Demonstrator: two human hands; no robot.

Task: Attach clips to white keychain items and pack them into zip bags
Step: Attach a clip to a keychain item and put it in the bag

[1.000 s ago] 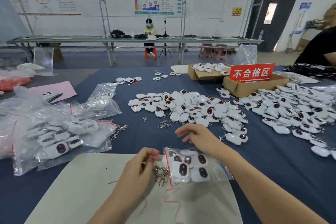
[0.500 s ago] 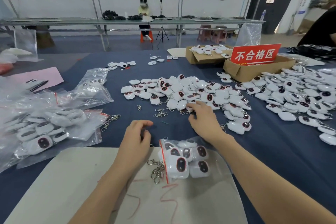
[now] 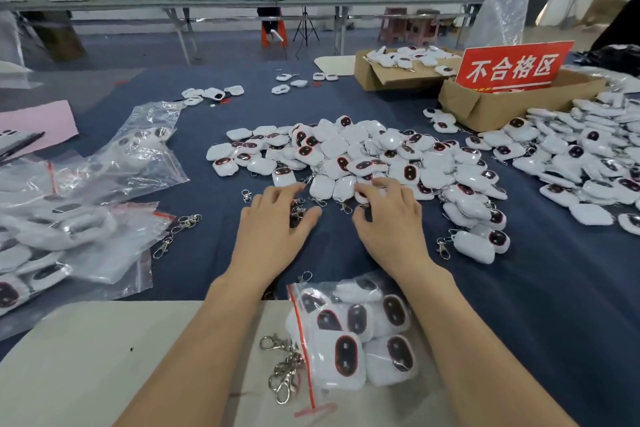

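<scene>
While the sign (image 3: pixel 512 68) reads 不合格区, left hand (image 3: pixel 273 227) and right hand (image 3: pixel 389 220) lie spread.

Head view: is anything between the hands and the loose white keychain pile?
Nothing visible is. The right hand touches the near edge of the white keychain pile with its fingers; the left hand lies over loose clips just beside it, on blue cloth.

One wide head-worn view, forward and down over the blue table (image 3: pixel 554 305), close above left hand (image 3: pixel 273 229) and right hand (image 3: pixel 388 218).
</scene>
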